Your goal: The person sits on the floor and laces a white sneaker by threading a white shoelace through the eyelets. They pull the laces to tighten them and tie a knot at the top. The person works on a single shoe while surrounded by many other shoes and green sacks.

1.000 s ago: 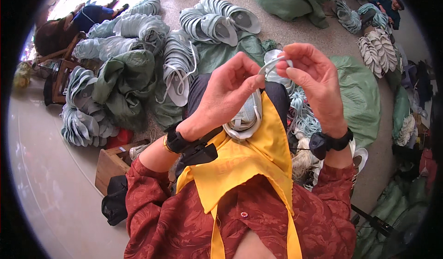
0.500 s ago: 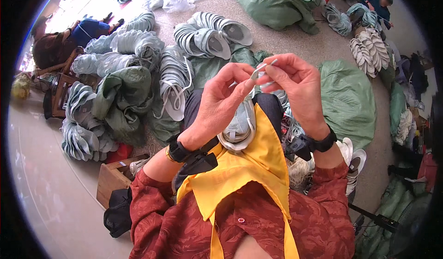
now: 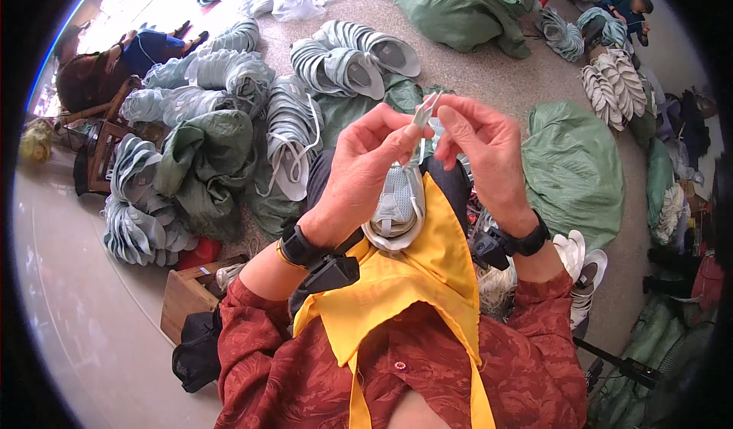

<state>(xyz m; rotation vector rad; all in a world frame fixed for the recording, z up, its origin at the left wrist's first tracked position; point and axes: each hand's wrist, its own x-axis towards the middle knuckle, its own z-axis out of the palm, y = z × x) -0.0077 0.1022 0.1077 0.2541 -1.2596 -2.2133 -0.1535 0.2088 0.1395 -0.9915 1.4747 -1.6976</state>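
A pale grey-white shoe upper (image 3: 395,207) rests on my lap, on the yellow apron (image 3: 397,284), with its heel end toward me. Above it, my left hand (image 3: 370,154) pinches a white shoelace (image 3: 421,114) between thumb and forefinger, and two thin strands stick up from the pinch. My right hand (image 3: 485,142) is close beside it, thumb and forefinger closed at the strands. The part of the lace inside those right fingers is hidden.
Stacked shoe uppers (image 3: 290,123) lie ahead and to the left, by a crumpled green sack (image 3: 206,165). Another green sack (image 3: 573,169) lies at the right. A wooden box (image 3: 187,299) stands by my left elbow. One person (image 3: 630,12) sits far right; another (image 3: 99,70) is far left.
The lace has turned from lying sideways between my hands to pointing upward from my left fingers. My right hand has shifted slightly, its fingers now a little lower.
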